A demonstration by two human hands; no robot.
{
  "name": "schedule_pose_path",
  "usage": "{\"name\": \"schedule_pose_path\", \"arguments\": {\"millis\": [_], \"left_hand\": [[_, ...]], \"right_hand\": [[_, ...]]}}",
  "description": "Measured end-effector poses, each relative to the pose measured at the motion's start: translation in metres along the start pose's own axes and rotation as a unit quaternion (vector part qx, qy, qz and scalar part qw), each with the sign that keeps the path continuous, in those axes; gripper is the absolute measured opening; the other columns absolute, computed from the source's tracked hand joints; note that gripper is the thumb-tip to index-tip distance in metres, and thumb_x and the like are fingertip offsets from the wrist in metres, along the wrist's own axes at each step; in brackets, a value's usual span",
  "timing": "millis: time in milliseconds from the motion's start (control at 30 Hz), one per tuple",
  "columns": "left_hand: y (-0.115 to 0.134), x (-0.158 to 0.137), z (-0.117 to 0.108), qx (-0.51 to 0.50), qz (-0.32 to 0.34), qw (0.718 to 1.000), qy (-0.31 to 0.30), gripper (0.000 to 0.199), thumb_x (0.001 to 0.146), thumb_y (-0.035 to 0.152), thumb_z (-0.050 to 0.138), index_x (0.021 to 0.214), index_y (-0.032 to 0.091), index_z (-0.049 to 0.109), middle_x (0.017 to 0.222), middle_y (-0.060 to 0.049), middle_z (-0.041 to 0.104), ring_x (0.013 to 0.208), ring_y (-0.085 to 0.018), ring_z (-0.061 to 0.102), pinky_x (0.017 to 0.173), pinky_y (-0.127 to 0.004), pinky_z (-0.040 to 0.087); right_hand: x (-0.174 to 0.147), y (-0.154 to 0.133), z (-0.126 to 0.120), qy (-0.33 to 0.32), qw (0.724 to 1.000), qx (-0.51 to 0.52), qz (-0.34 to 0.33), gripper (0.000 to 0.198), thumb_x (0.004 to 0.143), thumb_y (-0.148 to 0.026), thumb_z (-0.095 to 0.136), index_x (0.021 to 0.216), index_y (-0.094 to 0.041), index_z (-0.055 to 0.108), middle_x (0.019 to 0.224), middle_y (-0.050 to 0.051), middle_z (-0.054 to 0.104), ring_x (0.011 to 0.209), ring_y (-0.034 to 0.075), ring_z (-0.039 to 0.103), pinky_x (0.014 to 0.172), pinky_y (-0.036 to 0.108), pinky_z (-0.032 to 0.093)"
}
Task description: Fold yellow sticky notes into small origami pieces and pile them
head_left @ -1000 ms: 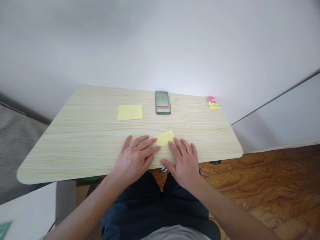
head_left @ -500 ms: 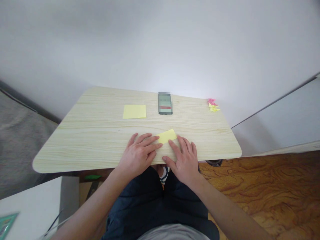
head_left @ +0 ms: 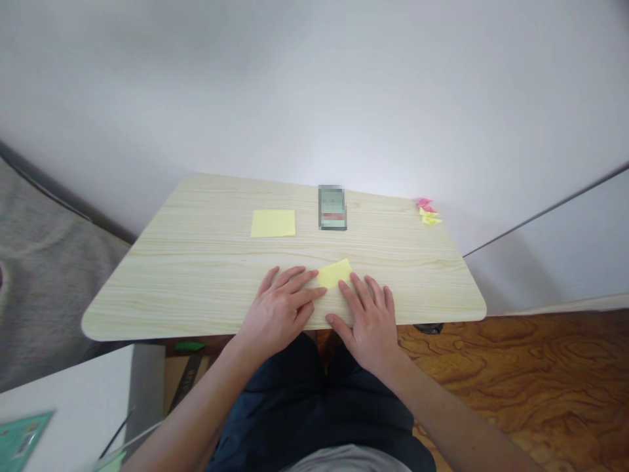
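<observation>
A small yellow sheet of paper [head_left: 335, 273], apparently folded, lies tilted near the front edge of the wood-grain table [head_left: 196, 275]. My left hand [head_left: 282, 305] presses its left end with outstretched fingertips, palm down. On the right and lower sides, fingertips of my right hand [head_left: 368, 318] touch the same paper, fingers spread and thumb resting by the table edge. Farther back lies a larger flat yellow sheet [head_left: 273, 223]. Neither hand is wrapped around anything.
A phone-like device [head_left: 333, 207] with a blurred screen lies at the table's back edge. Pink folded paper [head_left: 426, 205] and yellow folded paper [head_left: 430, 217] sit at the back right corner. A white surface [head_left: 73, 393] stands at lower left, and a wall rises behind.
The whole view has shifted slightly, so everything on the table appears a little farther right and lower. Both hands keep nearly the same hold on the small yellow paper.
</observation>
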State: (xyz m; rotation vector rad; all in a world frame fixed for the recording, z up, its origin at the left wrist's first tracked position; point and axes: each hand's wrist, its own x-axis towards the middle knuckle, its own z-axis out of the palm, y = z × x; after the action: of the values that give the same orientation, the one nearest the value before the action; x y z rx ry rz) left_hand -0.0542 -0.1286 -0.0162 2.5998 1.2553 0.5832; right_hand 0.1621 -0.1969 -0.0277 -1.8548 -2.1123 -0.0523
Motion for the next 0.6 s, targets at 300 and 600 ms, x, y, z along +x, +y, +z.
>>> {"name": "schedule_pose_path", "arguments": {"millis": [300,600], "left_hand": [[0.005,0.002,0.0,-0.028,-0.01,0.999,0.041,0.037,0.096,0.026,0.056,0.131,0.034,0.067,0.139,-0.003,0.067,0.135,-0.028,0.054,0.121,-0.057,0.027],[0.009,0.018,0.004,-0.033,0.013,0.998,0.058,0.021,0.093,0.03,0.064,0.112,0.028,0.073,0.123,-0.004,0.074,0.12,-0.027,0.063,0.111,-0.05,0.037]], "right_hand": [[0.0,0.0,0.0,0.029,0.999,0.034,-0.011,0.058,0.095,-0.058,0.057,0.146,-0.03,0.053,0.157,0.009,0.049,0.144,0.039,0.038,0.118,0.063,0.025],[0.0,0.004,-0.003,0.017,0.999,0.048,-0.005,0.053,0.097,-0.057,0.055,0.142,-0.031,0.057,0.157,0.006,0.05,0.145,0.036,0.038,0.119,0.06,0.025]]}}
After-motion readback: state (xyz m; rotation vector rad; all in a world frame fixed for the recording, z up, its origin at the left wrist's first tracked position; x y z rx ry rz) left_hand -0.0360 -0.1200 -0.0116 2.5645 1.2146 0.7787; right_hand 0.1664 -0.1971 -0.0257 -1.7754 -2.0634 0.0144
